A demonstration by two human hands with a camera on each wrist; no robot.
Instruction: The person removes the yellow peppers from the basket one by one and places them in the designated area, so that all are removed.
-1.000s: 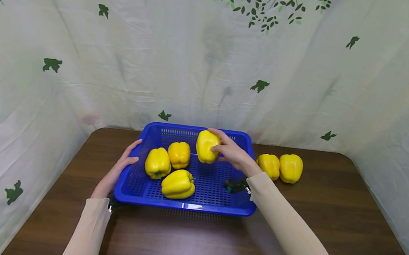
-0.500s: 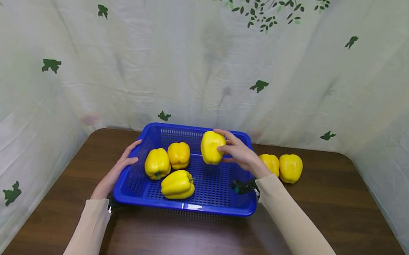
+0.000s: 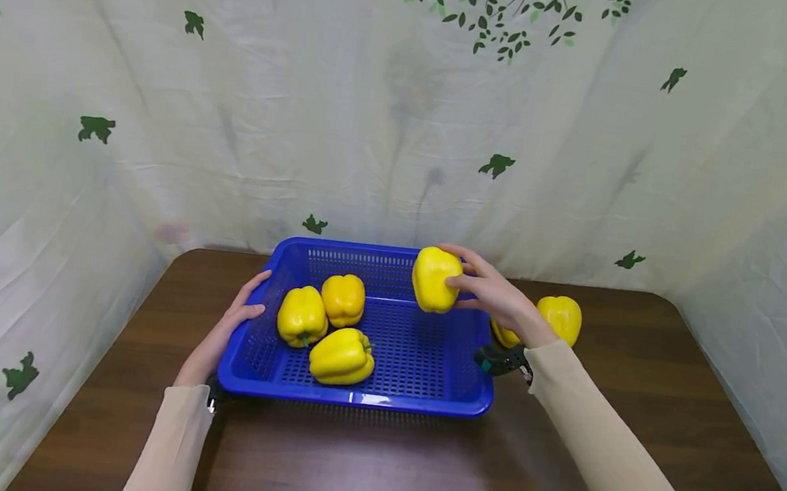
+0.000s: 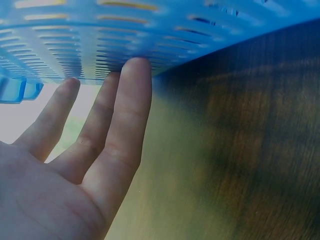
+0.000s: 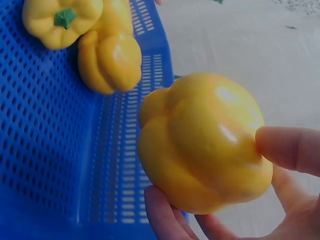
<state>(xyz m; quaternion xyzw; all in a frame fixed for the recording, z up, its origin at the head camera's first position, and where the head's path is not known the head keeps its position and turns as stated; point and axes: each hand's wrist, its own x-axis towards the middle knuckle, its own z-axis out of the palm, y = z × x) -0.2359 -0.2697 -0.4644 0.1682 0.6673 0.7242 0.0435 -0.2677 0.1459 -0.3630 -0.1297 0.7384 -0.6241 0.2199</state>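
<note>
My right hand (image 3: pixel 496 295) grips a yellow bell pepper (image 3: pixel 435 280) between thumb and fingers, above the right back part of a blue plastic basket (image 3: pixel 413 404). The right wrist view shows this bell pepper (image 5: pixel 202 145) close up, the thumb on one side and fingertips on the other. At the basket's left side is my left hand (image 3: pixel 220 331). In the left wrist view its fairly straight fingers (image 4: pixel 131 107) touch the slotted outer wall (image 4: pixel 90 45). Three more yellow bell peppers lie inside the basket's left half, one of them a bell pepper (image 3: pixel 342 357) on its side near the front.
Right of the basket on the brown wooden table (image 3: pixel 640 431) stands a yellow bell pepper (image 3: pixel 560 319). Another bell pepper (image 3: pixel 503 335) beside it is mostly hidden by my right hand. A pale curtain (image 3: pixel 350 113) with green leaf prints hangs behind the table.
My right hand has moved to the right with the bell pepper, from the basket's middle toward its right back side. My left hand stays at the basket's left side.
</note>
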